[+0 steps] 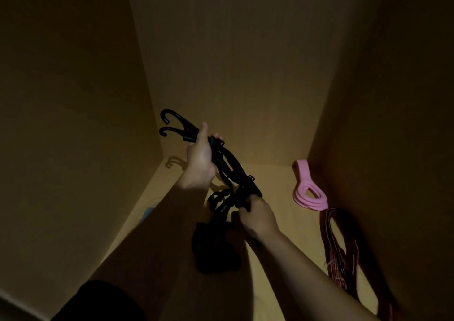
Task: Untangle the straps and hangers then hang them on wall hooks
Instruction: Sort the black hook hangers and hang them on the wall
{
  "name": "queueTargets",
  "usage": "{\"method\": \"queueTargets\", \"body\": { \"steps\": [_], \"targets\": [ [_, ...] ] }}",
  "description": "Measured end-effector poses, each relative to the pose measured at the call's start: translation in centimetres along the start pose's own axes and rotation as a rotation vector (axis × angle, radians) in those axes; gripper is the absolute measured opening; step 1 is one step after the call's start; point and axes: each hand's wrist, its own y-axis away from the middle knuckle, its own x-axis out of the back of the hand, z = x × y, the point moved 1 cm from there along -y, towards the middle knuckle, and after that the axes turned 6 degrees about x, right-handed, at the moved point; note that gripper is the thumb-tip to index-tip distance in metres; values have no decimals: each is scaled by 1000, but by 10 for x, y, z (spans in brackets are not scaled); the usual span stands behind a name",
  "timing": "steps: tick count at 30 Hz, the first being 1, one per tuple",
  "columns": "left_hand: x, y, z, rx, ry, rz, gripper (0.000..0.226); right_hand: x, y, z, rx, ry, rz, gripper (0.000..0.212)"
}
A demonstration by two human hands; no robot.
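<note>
Black straps point(228, 170); pink band point(310, 193); dark red strap point(340, 252); tan walls point(233, 62).

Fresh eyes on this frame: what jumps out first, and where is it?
Dead centre, the black strap tangle is held up between both hands. The left hand grips it just below the two black hooks that stick out to the upper left, and the right hand pinches its lower end. Next is the pink looped band lying to the right, with a dark red strap nearer the camera.
</note>
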Motion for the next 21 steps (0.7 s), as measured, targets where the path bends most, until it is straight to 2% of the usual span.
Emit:
{"method": "queueTargets", "body": {
  "steps": [1, 3, 7, 10, 14, 21],
  "targets": [
    [1, 0, -1, 0, -7, 3, 21, 0, -1, -2, 7, -16, 15, 22],
    [3, -1, -3, -1, -20, 10, 23, -2, -2, -8, 44, -51, 33, 18],
    [6, -1, -3, -2, -33, 25, 21, -19, -14, -12, 108, -92, -46, 25],
    [12, -2, -2, 16, -45, 24, 23, -30, -23, -7, 81, -94, -91, 36],
    [18, -2, -2, 37, -96, 50, 25, -30, -30, -5, -19, 100, -218, 40],
    [24, -5, -4, -17, -116, 89, 27, -23, -27, -10, -75, 264, -131, 44]
  ]
}}
